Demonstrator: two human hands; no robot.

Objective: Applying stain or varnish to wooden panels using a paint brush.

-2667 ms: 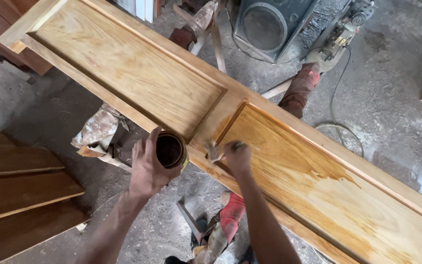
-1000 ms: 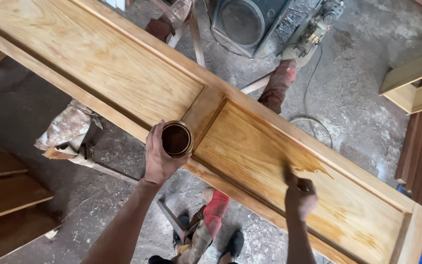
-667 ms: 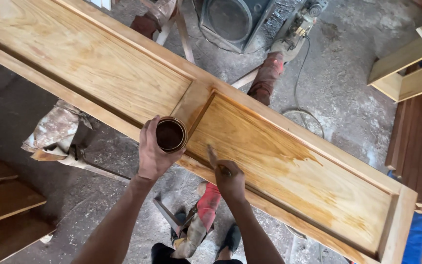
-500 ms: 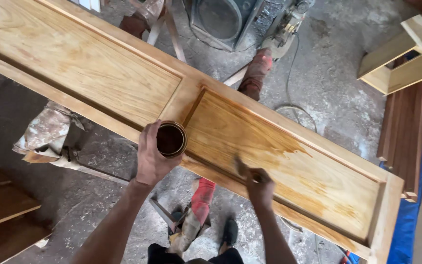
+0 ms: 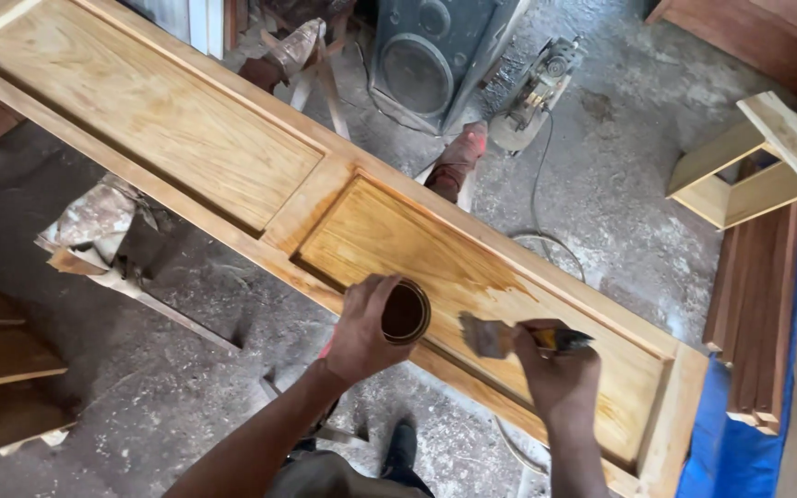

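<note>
A wet, darker coat is seen on part of the right panel of the long wooden door (image 5: 232,175) laid flat; the left panel looks dull and uncoated. The brush (image 5: 500,337) is clamped in the right hand (image 5: 560,378) over that panel, and the small tin (image 5: 405,313) is gripped in the left hand (image 5: 362,327). Compared with half a second ago, the tin is carried further right over the door and the brush sits nearer the tin.

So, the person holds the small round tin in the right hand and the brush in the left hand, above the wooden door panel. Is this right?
Not quite: the hands are swapped. In the head view the left hand holds the small round tin, and the right hand holds the brush. The rest is right: both are above the wooden door panel.
</note>
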